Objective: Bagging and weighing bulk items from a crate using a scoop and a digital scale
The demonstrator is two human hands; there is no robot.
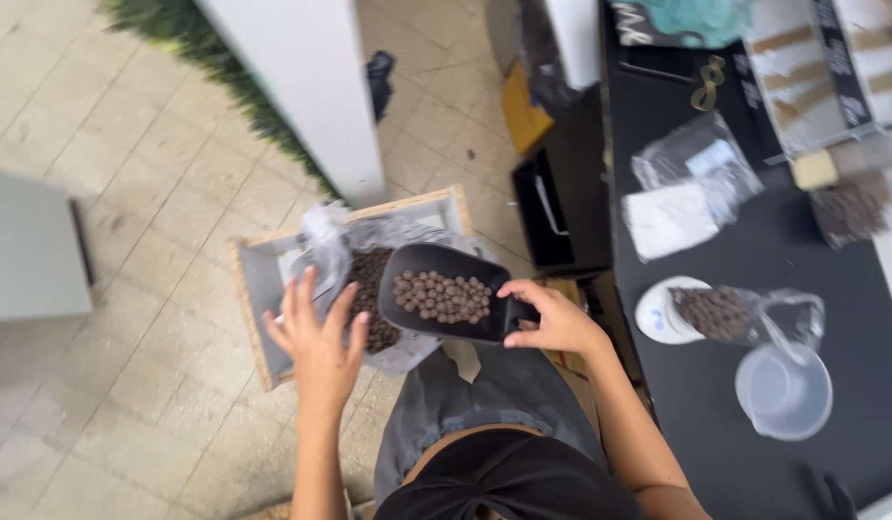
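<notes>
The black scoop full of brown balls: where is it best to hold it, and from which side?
Probably by the short handle at the black scoop's right end, from the right, where the right hand grips now. The brown balls fill its open bowl, so it must stay level.

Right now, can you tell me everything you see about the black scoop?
The black scoop looks like smooth, dark plastic with a wide open bowl and raised sides. It is held about level, its mouth turned toward the left. A heap of small brown round pellets lies inside. The right hand grips its handle end. It hangs over a plastic-lined wooden box holding more pellets, while the left hand, fingers spread, rests by the liner.
</notes>
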